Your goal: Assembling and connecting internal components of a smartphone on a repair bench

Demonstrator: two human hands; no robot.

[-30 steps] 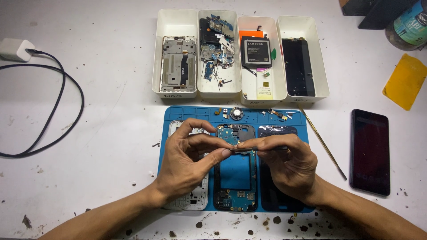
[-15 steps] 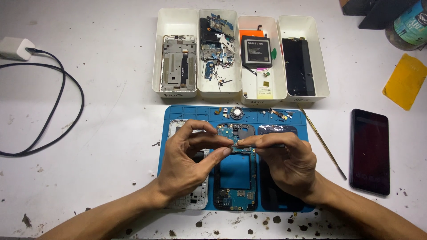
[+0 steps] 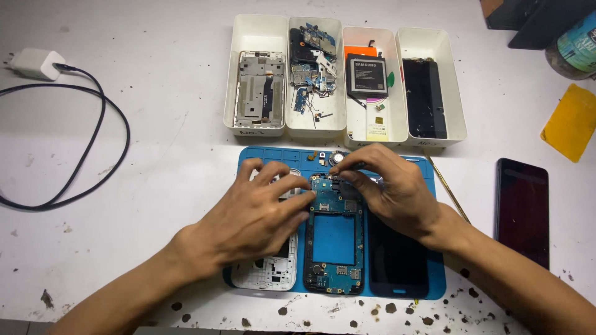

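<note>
**Two hands on the open phone board**

From the head camera I look down at a white counter [image 3: 155,205]. A blue mat [image 3: 292,160] lies near the front edge of the counter, in the middle. On the mat sits a phone circuit board [image 3: 333,245] with a big hole in its middle, so the blue mat shows through.

My left hand [image 3: 254,217] rests palm down on the left side of the board. Its fingers are spread and bent, and the tips touch the top left part of the board. It grips nothing that I can see.

My right hand [image 3: 391,189] is at the top right part of the board. Its thumb and first finger are pinched together at the board's top edge. What they pinch is too small for me to tell.

A white phone frame [image 3: 268,273] lies on the mat just left of the board, partly under my left hand. A black phone screen [image 3: 397,260] lies just right of the board, partly under my right wrist.

Four white trays [image 3: 257,31] stand in a row at the back edge of the mat. They hold phone parts and a battery [image 3: 366,74].

A thin metal tool [image 3: 448,189] lies by the right edge of the mat. A dark phone [image 3: 523,208] lies farther right. A yellow card [image 3: 571,121] is near the right edge of the counter. A white charger [image 3: 34,62] with a black cable [image 3: 93,155] is at the left back corner.
</note>
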